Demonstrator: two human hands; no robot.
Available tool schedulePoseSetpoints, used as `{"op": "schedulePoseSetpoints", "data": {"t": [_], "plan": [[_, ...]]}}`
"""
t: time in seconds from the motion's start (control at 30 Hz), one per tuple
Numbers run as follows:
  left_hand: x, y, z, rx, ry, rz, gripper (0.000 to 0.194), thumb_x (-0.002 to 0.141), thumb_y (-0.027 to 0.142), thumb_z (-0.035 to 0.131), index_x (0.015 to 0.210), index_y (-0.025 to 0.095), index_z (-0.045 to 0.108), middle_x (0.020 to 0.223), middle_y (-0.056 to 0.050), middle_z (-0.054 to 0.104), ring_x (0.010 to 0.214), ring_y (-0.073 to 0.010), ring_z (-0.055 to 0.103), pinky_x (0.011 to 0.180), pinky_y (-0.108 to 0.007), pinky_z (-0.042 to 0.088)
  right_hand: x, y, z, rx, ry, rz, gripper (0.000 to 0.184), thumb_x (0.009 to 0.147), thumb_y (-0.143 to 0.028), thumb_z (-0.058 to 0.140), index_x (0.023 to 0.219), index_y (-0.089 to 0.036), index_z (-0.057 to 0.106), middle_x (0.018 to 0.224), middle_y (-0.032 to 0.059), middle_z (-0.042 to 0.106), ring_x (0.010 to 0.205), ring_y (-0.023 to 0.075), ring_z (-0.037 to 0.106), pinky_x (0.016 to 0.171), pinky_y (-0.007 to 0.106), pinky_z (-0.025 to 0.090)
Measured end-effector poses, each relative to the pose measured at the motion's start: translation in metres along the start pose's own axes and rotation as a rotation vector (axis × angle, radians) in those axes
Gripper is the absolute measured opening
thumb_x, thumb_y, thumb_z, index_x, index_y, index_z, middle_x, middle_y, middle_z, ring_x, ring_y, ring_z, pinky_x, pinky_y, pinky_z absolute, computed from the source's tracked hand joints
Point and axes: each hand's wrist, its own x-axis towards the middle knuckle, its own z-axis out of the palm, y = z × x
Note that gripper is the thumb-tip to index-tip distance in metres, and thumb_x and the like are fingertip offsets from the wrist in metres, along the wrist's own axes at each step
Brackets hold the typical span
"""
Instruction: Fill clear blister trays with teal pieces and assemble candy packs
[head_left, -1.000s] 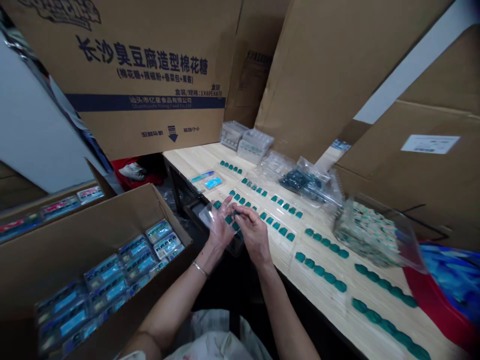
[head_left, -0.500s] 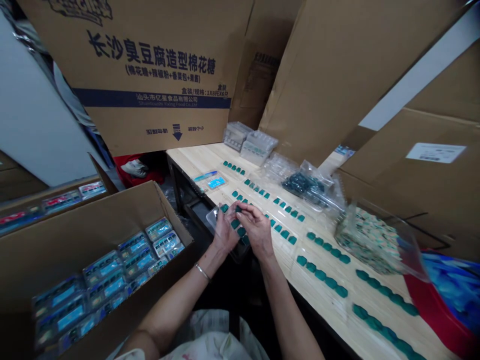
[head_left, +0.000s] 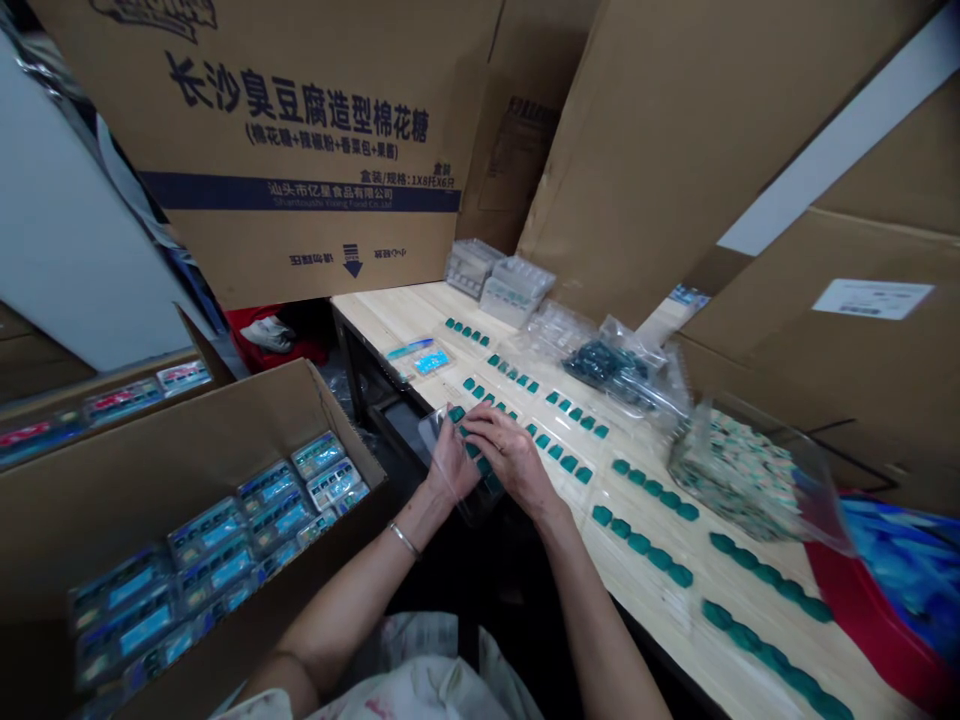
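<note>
My left hand (head_left: 453, 474) is closed around a clear plastic tray (head_left: 429, 430) at the table's near edge. Dark green pieces (head_left: 456, 413) sit in the tray, partly covered by my fingers. Over the same tray, my right hand (head_left: 516, 458) is bent, its fingers close together and touching the tray's contents. What lies under those fingertips is hidden. Just beyond my hands, rows of green pieces in clear trays (head_left: 559, 452) lie on the wooden table (head_left: 525, 520).
An open carton (head_left: 300, 385) of blue-labelled packs (head_left: 217, 555) stands at left. A bag of dark pieces (head_left: 611, 362) and a clear bin of small sachets (head_left: 739, 470) sit along the table's back. Large cardboard boxes (head_left: 300, 250) rise behind. A blue pen (head_left: 410, 348) lies at the far end.
My right fingers, earlier pinching a dark green piece above the tray, have come down flatter over the tray. My left hand keeps its hold. The camera view shifted slightly.
</note>
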Motion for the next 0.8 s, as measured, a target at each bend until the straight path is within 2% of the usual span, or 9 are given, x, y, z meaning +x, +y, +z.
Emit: {"op": "schedulePoseSetpoints", "data": {"t": [0.13,0.23,0.33,0.43,0.53,0.6,0.67,0.8], "plan": [[0.001,-0.001,-0.003,-0.085,-0.087,-0.043,0.042,0.089,0.042,0.037,0.105,0.013,0.062,0.101,-0.008,0.064,0.087,-0.0132,0.061,0.074,-0.020,0.048,-0.003,-0.002,-0.004,-0.055,-0.028,-0.011,0.025,0.086,-0.021,0.051,0.105,-0.027,0.065,0.100,0.0052,0.062,0.097,0.0198,0.056,0.087,0.037,0.046],[0.000,-0.002,0.000,-0.072,-0.104,-0.042,0.042,0.088,0.044,0.037,0.107,0.015,0.061,0.103,-0.008,0.064,0.092,-0.0167,0.060,0.078,-0.026,0.048,-0.006,-0.005,-0.004,-0.120,0.066,0.037,0.032,0.082,-0.023,0.057,0.114,-0.027,0.060,0.105,0.0063,0.062,0.101,0.0221,0.054,0.091,0.041,0.043],[-0.002,-0.002,0.005,-0.045,-0.096,-0.043,0.042,0.087,0.045,0.040,0.111,0.016,0.060,0.097,-0.008,0.064,0.089,-0.0171,0.061,0.080,-0.028,0.048,-0.007,-0.006,-0.003,-0.167,0.099,0.055,0.024,0.083,-0.024,0.056,0.104,-0.026,0.065,0.100,0.0060,0.065,0.096,0.0226,0.056,0.089,0.042,0.043],[-0.003,-0.004,0.008,-0.076,-0.066,-0.060,0.040,0.086,0.043,0.043,0.111,0.017,0.060,0.089,-0.005,0.064,0.080,-0.0122,0.061,0.077,-0.023,0.048,-0.004,-0.006,-0.001,-0.220,0.017,0.028,0.022,0.086,-0.020,0.049,0.092,-0.024,0.070,0.095,0.0067,0.067,0.092,0.0224,0.058,0.086,0.042,0.044],[-0.003,-0.004,0.005,-0.093,-0.021,-0.073,0.038,0.086,0.041,0.044,0.111,0.017,0.060,0.085,-0.004,0.063,0.075,-0.0099,0.060,0.074,-0.019,0.048,-0.002,-0.006,0.003,-0.260,-0.076,0.011,0.025,0.087,-0.017,0.045,0.092,-0.020,0.070,0.094,0.0091,0.067,0.091,0.0232,0.058,0.086,0.042,0.045],[-0.001,-0.001,0.001,-0.096,-0.032,-0.042,0.039,0.085,0.041,0.044,0.110,0.016,0.061,0.088,-0.005,0.064,0.079,-0.0115,0.061,0.077,-0.021,0.048,-0.002,-0.010,0.008,-0.267,-0.071,-0.003,0.025,0.087,-0.018,0.046,0.100,-0.019,0.067,0.099,0.0101,0.065,0.097,0.0241,0.056,0.090,0.044,0.042],[0.002,0.005,-0.004,-0.067,-0.049,0.034,0.039,0.084,0.040,0.045,0.110,0.016,0.061,0.092,-0.006,0.064,0.087,-0.0149,0.061,0.081,-0.025,0.048,-0.001,-0.018,0.015,-0.265,-0.010,-0.003,0.028,0.086,-0.024,0.050,0.111,-0.019,0.061,0.110,0.0109,0.061,0.106,0.0257,0.052,0.096,0.046,0.039],[0.005,0.028,-0.007,0.105,0.042,0.184,0.032,0.079,0.035,0.053,0.103,0.015,0.063,0.087,-0.006,0.064,0.087,-0.0196,0.060,0.082,-0.032,0.047,0.010,-0.041,0.031,-0.254,0.064,0.034,0.050,0.080,-0.034,0.058,0.126,-0.018,0.048,0.119,0.0133,0.055,0.113,0.0288,0.047,0.097,0.046,0.038]]}}
